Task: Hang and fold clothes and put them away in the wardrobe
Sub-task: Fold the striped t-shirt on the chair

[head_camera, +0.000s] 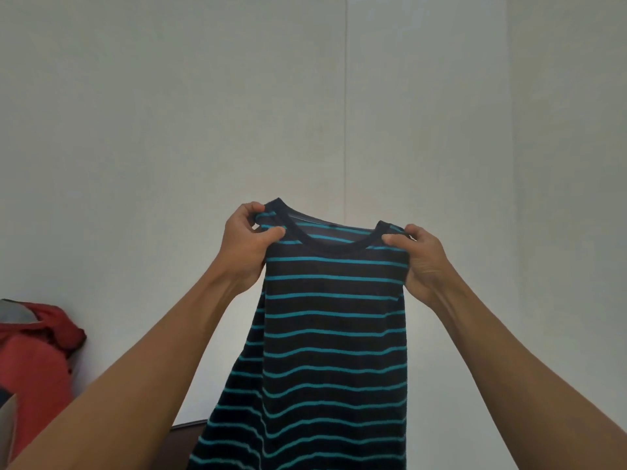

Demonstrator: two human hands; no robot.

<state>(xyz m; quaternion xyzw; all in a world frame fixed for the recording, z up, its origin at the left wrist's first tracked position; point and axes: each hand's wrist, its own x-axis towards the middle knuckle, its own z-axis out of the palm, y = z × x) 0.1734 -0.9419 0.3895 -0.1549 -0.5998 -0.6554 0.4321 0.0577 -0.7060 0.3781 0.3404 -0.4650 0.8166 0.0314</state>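
A dark navy shirt with teal stripes [332,334] hangs in front of me, held up by its shoulders with the round collar at the top. My left hand [246,247] pinches the left shoulder beside the collar. My right hand [419,262] pinches the right shoulder. Both arms reach up and forward. The shirt's lower part runs out of the bottom of the frame, and its sleeves are hidden.
A plain white wall [169,113] fills the background, with a thin vertical seam [345,96]. A red garment [37,354] lies piled at the lower left. A dark brown edge [185,432] shows just left of the shirt's hem.
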